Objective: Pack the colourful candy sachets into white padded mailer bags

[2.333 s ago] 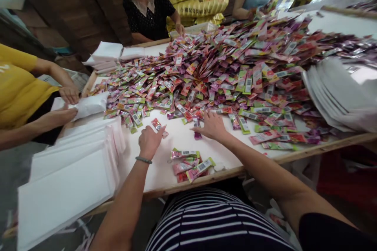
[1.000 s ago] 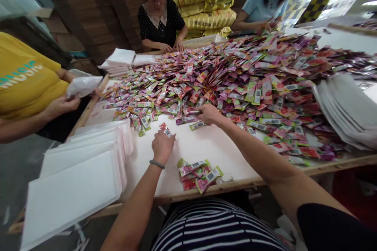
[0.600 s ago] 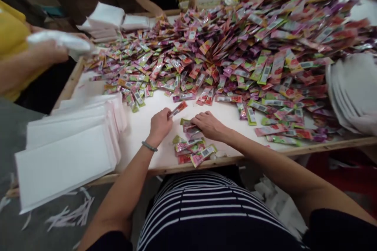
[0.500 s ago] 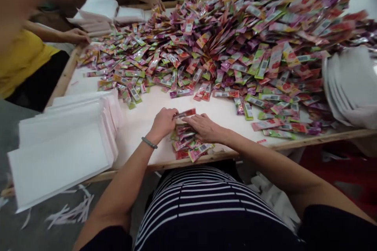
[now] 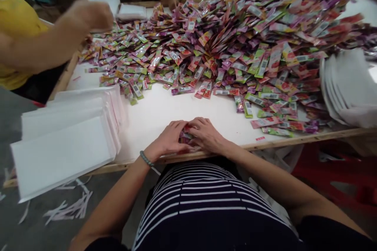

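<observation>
At the table's near edge, my left hand [image 5: 171, 138] and my right hand [image 5: 205, 135] are cupped around a small bunch of candy sachets [image 5: 185, 138]. Both hands are closed on it from either side, and their fingers hide most of it. My left wrist wears a beaded bracelet [image 5: 146, 159]. Beyond my hands spreads a large heap of colourful sachets [image 5: 212, 47], pink, purple, red and green. Left of my left hand lies a stack of white envelopes [image 5: 64, 141], overlapping one another.
More white envelopes [image 5: 344, 86] stand at the right, and others [image 5: 131, 11] lie at the back left. Co-workers' arms [image 5: 85, 19] reach in from the left and far side. A wooden rim [image 5: 265, 145] edges the table. Paper strips [image 5: 70, 208] litter the floor; a red stool [image 5: 332, 180] stands lower right.
My hands have drawn closer together and nearer the table edge, gathering the spread sachets into a compact bunch between them. A co-worker's blurred arm at the left has moved lower and to the right.
</observation>
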Demonstrator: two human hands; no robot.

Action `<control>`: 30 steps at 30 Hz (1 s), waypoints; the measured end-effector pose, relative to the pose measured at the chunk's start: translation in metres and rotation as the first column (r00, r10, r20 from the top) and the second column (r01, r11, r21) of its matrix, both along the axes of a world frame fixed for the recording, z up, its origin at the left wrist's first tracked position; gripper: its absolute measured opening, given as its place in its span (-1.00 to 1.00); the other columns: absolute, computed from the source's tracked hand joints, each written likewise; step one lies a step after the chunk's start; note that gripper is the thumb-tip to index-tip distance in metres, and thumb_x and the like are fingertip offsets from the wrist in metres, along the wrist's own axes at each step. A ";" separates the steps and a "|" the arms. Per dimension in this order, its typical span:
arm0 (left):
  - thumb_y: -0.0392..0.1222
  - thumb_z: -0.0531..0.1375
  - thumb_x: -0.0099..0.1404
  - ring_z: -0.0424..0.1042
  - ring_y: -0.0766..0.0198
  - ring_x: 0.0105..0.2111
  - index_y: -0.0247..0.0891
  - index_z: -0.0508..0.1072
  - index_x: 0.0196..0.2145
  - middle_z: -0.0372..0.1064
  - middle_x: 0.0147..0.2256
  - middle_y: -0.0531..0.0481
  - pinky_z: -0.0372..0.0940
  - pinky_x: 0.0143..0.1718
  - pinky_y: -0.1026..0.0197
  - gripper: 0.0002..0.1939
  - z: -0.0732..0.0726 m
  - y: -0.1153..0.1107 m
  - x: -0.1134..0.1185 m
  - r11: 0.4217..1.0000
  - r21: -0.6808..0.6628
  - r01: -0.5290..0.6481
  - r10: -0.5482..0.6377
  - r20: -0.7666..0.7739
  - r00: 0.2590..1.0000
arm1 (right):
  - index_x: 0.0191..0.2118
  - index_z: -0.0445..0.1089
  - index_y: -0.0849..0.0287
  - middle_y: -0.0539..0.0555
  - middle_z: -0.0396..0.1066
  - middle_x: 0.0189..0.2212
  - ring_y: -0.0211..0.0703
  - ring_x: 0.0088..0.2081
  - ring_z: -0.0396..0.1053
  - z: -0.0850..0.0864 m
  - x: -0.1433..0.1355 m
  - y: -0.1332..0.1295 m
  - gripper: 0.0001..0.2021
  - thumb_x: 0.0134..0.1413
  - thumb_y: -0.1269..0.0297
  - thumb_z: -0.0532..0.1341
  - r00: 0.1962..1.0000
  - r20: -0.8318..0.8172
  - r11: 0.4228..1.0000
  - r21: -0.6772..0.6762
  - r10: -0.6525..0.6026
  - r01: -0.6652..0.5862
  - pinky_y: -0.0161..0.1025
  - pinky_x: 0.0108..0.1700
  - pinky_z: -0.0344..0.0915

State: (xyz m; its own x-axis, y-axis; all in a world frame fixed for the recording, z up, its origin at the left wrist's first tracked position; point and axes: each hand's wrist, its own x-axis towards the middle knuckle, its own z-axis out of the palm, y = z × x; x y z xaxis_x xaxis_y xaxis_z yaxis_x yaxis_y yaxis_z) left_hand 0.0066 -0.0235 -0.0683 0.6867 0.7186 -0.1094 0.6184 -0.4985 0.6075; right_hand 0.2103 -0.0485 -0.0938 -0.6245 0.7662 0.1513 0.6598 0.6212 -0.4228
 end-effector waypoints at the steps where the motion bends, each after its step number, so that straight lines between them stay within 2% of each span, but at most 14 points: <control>1: 0.07 0.33 0.04 0.27 -0.03 0.09 -0.30 0.25 0.12 0.29 0.09 -0.23 0.18 0.13 -0.05 -0.25 -0.001 -0.001 -0.002 1.000 0.003 -0.005 0.005 0.012 1.000 | 0.03 0.36 0.12 0.22 0.29 0.09 0.08 0.10 0.14 0.000 -0.001 0.003 -0.65 0.12 0.21 0.25 1.000 -0.020 1.000 0.002 -0.008 0.008 0.04 0.09 0.12; 4: 0.01 0.34 0.04 0.25 -0.04 0.10 -0.31 0.22 0.12 0.27 0.10 -0.25 0.18 0.13 -0.06 -0.25 -0.004 -0.006 -0.008 1.000 0.017 -0.022 0.021 0.045 0.999 | 0.24 0.15 0.15 0.29 0.02 0.30 0.15 0.32 -0.14 -0.002 0.004 0.012 -0.41 0.18 -0.04 0.14 0.997 -0.041 0.998 -0.027 -0.059 0.058 0.13 0.21 -0.01; 7: -0.10 0.30 0.08 0.23 -0.02 0.11 -0.27 0.25 0.05 0.28 0.08 -0.22 0.17 0.15 -0.07 -0.40 -0.007 -0.013 -0.009 0.999 0.017 -0.030 0.029 0.069 0.997 | 0.37 -0.12 0.12 0.28 -0.18 0.37 0.16 0.38 -0.34 -0.005 0.005 0.015 -0.26 0.21 -0.19 -0.03 0.997 0.065 0.990 -0.138 -0.028 0.037 0.22 0.26 -0.14; 11: -0.24 0.25 0.11 0.23 0.06 0.12 -0.25 0.23 0.05 0.24 0.09 -0.20 0.17 0.17 -0.04 -0.46 -0.007 -0.030 -0.006 0.996 0.000 -0.091 0.090 0.119 0.989 | 0.40 -0.25 0.17 0.30 -0.09 0.35 0.23 0.36 -0.21 -0.002 -0.005 0.003 0.02 0.00 -0.37 0.07 0.979 0.171 0.974 -0.218 0.107 -0.068 0.20 0.26 -0.11; 13: -0.23 0.25 0.12 0.26 0.08 0.10 -0.24 0.21 0.07 0.25 0.07 -0.18 0.21 0.15 0.00 -0.44 0.003 -0.040 -0.014 0.988 0.041 -0.146 0.140 0.124 0.982 | 0.40 -0.20 0.16 0.27 -0.01 0.33 0.23 0.33 -0.10 0.001 -0.006 -0.005 -0.02 0.02 -0.34 0.09 0.974 0.186 0.976 -0.196 0.132 -0.095 0.17 0.23 -0.03; 15: -0.19 0.23 0.18 0.31 0.12 0.04 -0.24 0.25 0.04 0.30 0.01 -0.14 0.26 0.09 0.06 -0.52 0.020 -0.047 -0.033 0.950 0.134 -0.282 0.268 0.113 0.957 | 0.39 -0.14 0.09 0.22 0.06 0.31 0.18 0.29 0.01 0.000 -0.002 -0.011 -0.17 0.14 -0.23 0.06 0.971 0.182 0.978 -0.166 0.158 -0.128 0.13 0.20 0.05; 17: -0.18 0.15 0.26 0.37 0.16 -0.05 -0.25 0.35 -0.08 0.36 -0.09 -0.12 0.29 0.01 0.12 -0.73 0.043 -0.051 -0.062 0.820 0.281 -0.499 0.504 0.061 0.862 | 0.38 -0.10 0.03 0.17 0.11 0.29 0.12 0.25 0.09 -0.005 0.002 -0.012 -0.30 0.22 -0.11 0.05 0.970 0.166 0.979 -0.129 0.176 -0.156 0.09 0.16 0.12; 19: -0.15 0.08 0.30 0.42 0.15 -0.16 -0.25 0.41 -0.27 0.41 -0.23 -0.11 0.31 -0.08 0.12 -0.84 0.066 -0.055 -0.095 0.616 0.431 -0.659 0.750 -0.067 0.657 | 0.37 -0.07 -0.01 0.16 0.16 0.27 0.11 0.22 0.15 -0.011 0.005 -0.010 -0.34 0.23 -0.03 0.08 0.972 0.154 0.982 -0.084 0.178 -0.167 0.07 0.10 0.18; 20: -0.10 0.07 0.30 0.43 0.12 -0.21 -0.25 0.42 -0.34 0.42 -0.28 -0.12 0.32 -0.12 0.11 -0.79 0.075 -0.057 -0.110 0.536 0.487 -0.690 0.831 -0.156 0.535 | 0.36 -0.05 -0.02 0.16 0.19 0.25 0.11 0.21 0.17 -0.013 0.005 -0.008 -0.35 0.21 0.00 0.10 0.973 0.149 0.983 -0.066 0.179 -0.171 0.07 0.07 0.20; 22: 0.04 0.06 0.30 0.45 0.05 -0.25 -0.28 0.44 -0.36 0.44 -0.32 -0.17 0.32 -0.18 0.07 -0.67 0.086 -0.061 -0.131 0.445 0.563 -0.697 0.895 -0.314 0.317 | 0.35 -0.01 -0.01 0.19 0.23 0.22 0.12 0.18 0.21 -0.015 0.001 -0.007 -0.35 0.18 0.05 0.14 0.974 0.136 0.983 -0.049 0.182 -0.177 0.07 0.02 0.24; 23: 0.10 0.05 0.29 0.45 0.02 -0.24 -0.30 0.45 -0.31 0.44 -0.29 -0.20 0.32 -0.19 0.06 -0.61 0.085 -0.061 -0.137 0.420 0.586 -0.693 0.901 -0.364 0.237 | 0.34 0.01 0.00 0.20 0.26 0.20 0.12 0.16 0.23 -0.015 -0.001 -0.006 -0.35 0.17 0.08 0.15 0.975 0.129 0.983 -0.050 0.183 -0.178 0.06 0.00 0.25; 25: 0.13 0.04 0.28 0.46 -0.04 -0.20 -0.38 0.43 -0.18 0.43 -0.23 -0.30 0.32 -0.21 0.05 -0.52 0.075 -0.060 -0.139 0.392 0.613 -0.686 0.897 -0.419 0.139 | 0.32 0.06 0.03 0.22 0.31 0.15 0.10 0.10 0.28 -0.013 -0.007 -0.006 -0.36 0.12 0.19 0.18 0.977 0.116 0.983 -0.054 0.181 -0.176 0.03 -0.03 0.29; 28: -0.09 0.08 0.25 0.47 -0.07 -0.17 -0.50 0.38 -0.09 0.42 -0.20 -0.39 0.32 -0.25 0.09 -0.59 0.049 -0.054 -0.134 0.422 0.601 -0.678 0.865 -0.492 0.102 | 0.29 0.11 0.08 0.22 0.37 0.08 0.08 0.01 0.34 -0.013 -0.013 -0.008 -0.33 0.00 0.38 0.18 0.982 0.102 0.987 -0.040 0.160 -0.157 -0.02 -0.06 0.31; 30: -0.28 0.04 0.23 0.49 -0.05 -0.19 -0.52 0.37 -0.10 0.42 -0.24 -0.39 0.31 -0.29 0.12 -0.68 0.040 -0.051 -0.134 0.445 0.605 -0.661 0.852 -0.512 0.105 | 0.28 0.12 0.10 0.21 0.39 0.04 0.06 -0.01 0.36 -0.016 -0.015 -0.011 -0.30 -0.07 0.46 0.15 0.989 0.074 0.992 -0.021 0.130 -0.128 -0.03 -0.03 0.31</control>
